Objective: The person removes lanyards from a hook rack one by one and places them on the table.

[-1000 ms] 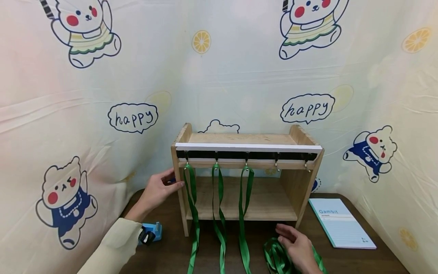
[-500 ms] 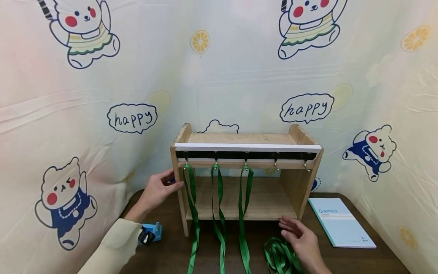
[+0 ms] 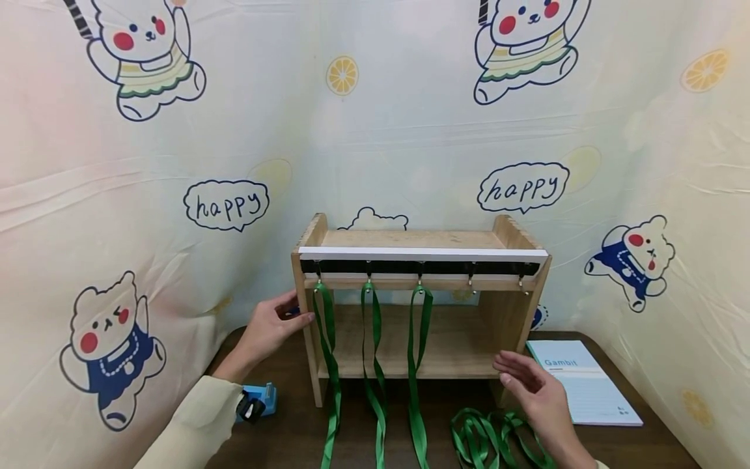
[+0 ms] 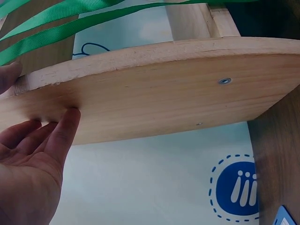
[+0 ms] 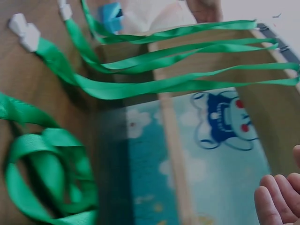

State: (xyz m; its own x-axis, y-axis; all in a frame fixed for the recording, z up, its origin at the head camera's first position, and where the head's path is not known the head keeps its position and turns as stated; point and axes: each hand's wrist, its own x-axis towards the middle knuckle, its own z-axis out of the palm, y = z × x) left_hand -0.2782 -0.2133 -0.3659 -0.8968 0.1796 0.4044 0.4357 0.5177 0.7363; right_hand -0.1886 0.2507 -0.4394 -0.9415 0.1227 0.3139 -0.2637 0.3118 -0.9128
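A small wooden shelf stands on the table, a row of metal hooks along its front top rail. Three green lanyards hang from the hooks on the left; the two on the right are bare. My left hand holds the shelf's left side panel, thumb at its front edge and fingertips against the outer face. My right hand holds nothing; its fingers are extended together in front of the shelf's right leg. Below it lies a loose heap of green lanyards.
A blue tape dispenser sits left of the shelf beneath my left forearm. To the right lies a pale notebook marked Gambit. White plastic clips end the hanging lanyards. A cartoon-printed cloth surrounds the table at the back and sides.
My right hand has risen away from the lanyard heap, up and to the right, and the heap has spread a little rightward. My left hand stays on the shelf's side.
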